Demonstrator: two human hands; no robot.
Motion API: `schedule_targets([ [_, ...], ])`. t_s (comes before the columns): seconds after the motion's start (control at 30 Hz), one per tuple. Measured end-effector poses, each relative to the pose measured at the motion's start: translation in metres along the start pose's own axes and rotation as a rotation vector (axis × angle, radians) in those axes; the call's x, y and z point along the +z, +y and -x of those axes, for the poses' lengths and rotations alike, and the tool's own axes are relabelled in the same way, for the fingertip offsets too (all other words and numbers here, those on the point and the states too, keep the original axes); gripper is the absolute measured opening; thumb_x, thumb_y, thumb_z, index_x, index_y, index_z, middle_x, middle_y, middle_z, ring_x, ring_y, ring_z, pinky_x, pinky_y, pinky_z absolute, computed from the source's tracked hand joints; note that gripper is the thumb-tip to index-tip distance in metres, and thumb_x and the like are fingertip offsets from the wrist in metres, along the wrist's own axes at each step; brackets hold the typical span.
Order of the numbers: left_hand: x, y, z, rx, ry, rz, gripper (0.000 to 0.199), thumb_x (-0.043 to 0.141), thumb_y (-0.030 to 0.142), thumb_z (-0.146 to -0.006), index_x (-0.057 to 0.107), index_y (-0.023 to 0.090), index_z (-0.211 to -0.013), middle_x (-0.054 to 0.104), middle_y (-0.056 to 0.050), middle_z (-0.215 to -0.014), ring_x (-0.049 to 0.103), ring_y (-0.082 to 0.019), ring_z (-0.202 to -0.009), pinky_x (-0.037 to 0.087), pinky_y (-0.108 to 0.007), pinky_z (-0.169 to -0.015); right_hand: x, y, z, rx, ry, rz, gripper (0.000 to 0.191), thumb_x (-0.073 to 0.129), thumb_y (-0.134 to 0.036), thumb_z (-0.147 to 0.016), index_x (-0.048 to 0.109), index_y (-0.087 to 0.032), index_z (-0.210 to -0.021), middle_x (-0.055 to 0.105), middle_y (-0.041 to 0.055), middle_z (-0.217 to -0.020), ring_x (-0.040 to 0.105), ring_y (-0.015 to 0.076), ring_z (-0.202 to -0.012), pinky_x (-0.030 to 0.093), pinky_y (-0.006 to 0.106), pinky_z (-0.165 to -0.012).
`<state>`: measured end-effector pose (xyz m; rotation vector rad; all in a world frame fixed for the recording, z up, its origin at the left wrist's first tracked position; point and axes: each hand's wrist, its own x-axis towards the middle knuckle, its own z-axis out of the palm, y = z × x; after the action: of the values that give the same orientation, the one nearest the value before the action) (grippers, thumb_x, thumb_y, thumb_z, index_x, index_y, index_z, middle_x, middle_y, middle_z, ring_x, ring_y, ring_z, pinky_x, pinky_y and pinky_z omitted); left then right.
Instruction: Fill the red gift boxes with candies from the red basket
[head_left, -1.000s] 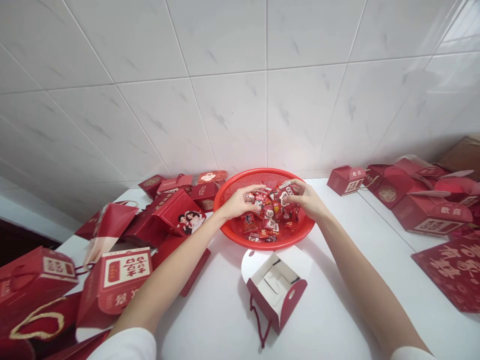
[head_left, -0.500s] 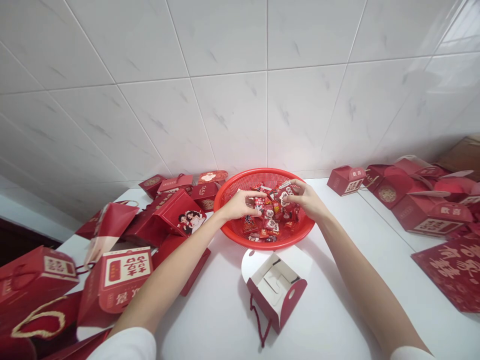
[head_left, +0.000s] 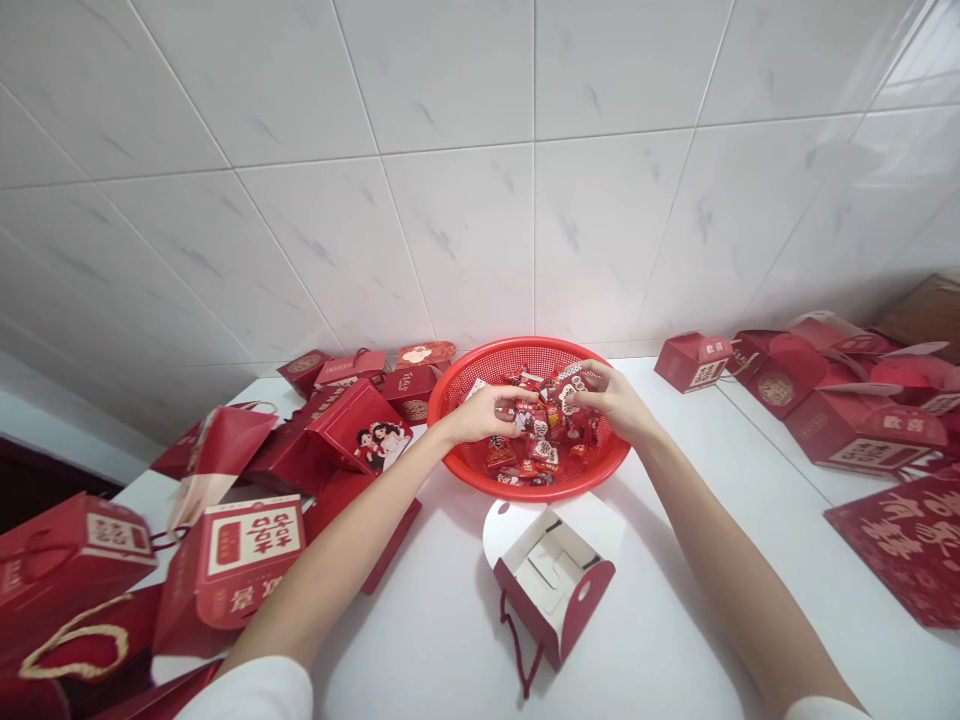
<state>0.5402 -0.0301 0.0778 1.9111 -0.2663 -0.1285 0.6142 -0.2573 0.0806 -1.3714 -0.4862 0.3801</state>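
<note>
At the far left of the white table, a red box with a pale label lies near the edge. Just right of it is a red bag with a yellow rope handle, and beside that a larger box with a cream label on top. Behind them, more red boxes and bags crowd together, among them a box printed with a cartoon couple. The left forearm passes in front of part of this group.

In the middle, against the tiled wall, sits a red plastic basket of wrapped sweets. The left hand is inside its left part, thumb and fingers a little apart and curled over the sweets; I cannot tell whether they grip one. In front of the basket, an open box with a white inside and a dark red cord stands on the table.

The right hand reaches over the basket's right rim, its thumb and fingers holding a red packet with white patches. Farther right, a small closed box stands apart from a heap of red boxes. In front of the heap lies a flat red piece with pale lettering.
</note>
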Motion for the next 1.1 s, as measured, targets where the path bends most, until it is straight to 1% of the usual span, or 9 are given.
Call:
schedule_targets([
  [0.17,0.001,0.002,0.001,0.002,-0.015,0.005,0.057,0.074,0.011,-0.061,0.071,0.017,-0.118,0.064,-0.013,-0.132,0.064,-0.026,-0.112,0.053,-0.033,-0.085,0.002,-0.003,0.002,0.011,0.006,0.012,0.038,0.077,-0.019,-0.053,0.061,-0.022,-0.087,0.068,-0.0024,-0.078,0.064,0.0179,-0.075,0.054,0.029,-0.062],
  [0.33,0.001,0.001,0.001,-0.007,-0.020,0.005,0.058,0.073,0.012,-0.062,0.070,0.018,-0.119,0.063,-0.013,-0.132,0.063,-0.026,-0.113,0.053,-0.033,-0.085,0.002,-0.003,0.002,0.026,0.009,0.016,0.040,0.078,-0.020,-0.053,0.060,-0.023,-0.088,0.067,-0.0025,-0.078,0.063,0.0183,-0.073,0.053,0.029,-0.059],
  [0.5,0.001,0.003,0.001,-0.009,-0.017,0.004,0.057,0.075,0.013,-0.062,0.070,0.017,-0.118,0.063,-0.014,-0.132,0.063,-0.026,-0.111,0.053,-0.035,-0.085,0.001,-0.003,0.002,0.037,0.010,0.004,0.043,0.079,-0.020,-0.052,0.059,-0.023,-0.090,0.065,-0.0026,-0.077,0.063,0.0184,-0.074,0.052,0.028,-0.057],
  [0.63,0.000,0.002,0.000,-0.009,-0.017,-0.031,0.060,0.070,0.010,-0.062,0.068,0.016,-0.122,0.063,-0.014,-0.132,0.065,-0.023,-0.103,0.053,-0.031,-0.080,0.001,-0.003,0.002,0.033,0.013,-0.001,0.043,0.079,-0.020,-0.052,0.059,-0.023,-0.090,0.066,-0.0029,-0.077,0.063,0.0180,-0.074,0.053,0.028,-0.057],
  [0.7,-0.001,-0.002,-0.001,-0.004,0.017,-0.068,0.062,0.066,0.007,-0.062,0.067,0.015,-0.124,0.063,-0.013,-0.132,0.065,-0.022,-0.100,0.053,-0.030,-0.078,0.002,-0.003,0.002,0.021,0.020,0.000,0.043,0.079,-0.019,-0.052,0.059,-0.023,-0.089,0.066,-0.0033,-0.076,0.063,0.0174,-0.074,0.053,0.027,-0.058],
  [0.83,-0.006,-0.014,-0.007,-0.016,0.187,-0.168,0.062,0.060,0.003,-0.061,0.067,0.014,-0.121,0.067,-0.011,-0.125,0.066,-0.019,-0.094,0.054,-0.030,-0.082,0.002,-0.003,0.002,0.029,0.020,0.010,0.045,0.080,-0.019,-0.052,0.058,-0.023,-0.091,0.066,-0.0044,-0.071,0.064,0.0169,-0.070,0.054,0.029,-0.060],
  [0.87,-0.007,-0.016,-0.008,-0.022,0.207,-0.178,0.061,0.060,0.002,-0.060,0.068,0.013,-0.120,0.068,-0.011,-0.124,0.066,-0.019,-0.093,0.054,-0.031,-0.083,0.001,-0.003,0.002,0.031,0.016,0.009,0.045,0.080,-0.020,-0.052,0.058,-0.023,-0.092,0.066,-0.0043,-0.070,0.064,0.0172,-0.068,0.054,0.030,-0.060],
  [1.03,-0.008,-0.020,-0.009,0.004,0.151,-0.179,0.062,0.058,0.002,-0.061,0.067,0.014,-0.121,0.067,-0.011,-0.126,0.067,-0.021,-0.098,0.054,-0.033,-0.089,0.000,-0.001,0.002,0.026,0.006,0.003,0.045,0.079,-0.019,-0.053,0.059,-0.023,-0.093,0.068,-0.0035,-0.071,0.064,0.0182,-0.067,0.054,0.030,-0.057],
  [1.1,-0.009,-0.022,-0.010,0.009,0.248,-0.251,0.061,0.059,0.001,-0.061,0.068,0.016,-0.120,0.067,-0.011,-0.126,0.064,-0.024,-0.107,0.051,-0.037,-0.098,0.000,-0.001,0.001,0.019,0.013,0.005,0.045,0.080,-0.019,-0.052,0.059,-0.023,-0.092,0.067,-0.0035,-0.071,0.065,0.0190,-0.071,0.054,0.029,-0.057],
])
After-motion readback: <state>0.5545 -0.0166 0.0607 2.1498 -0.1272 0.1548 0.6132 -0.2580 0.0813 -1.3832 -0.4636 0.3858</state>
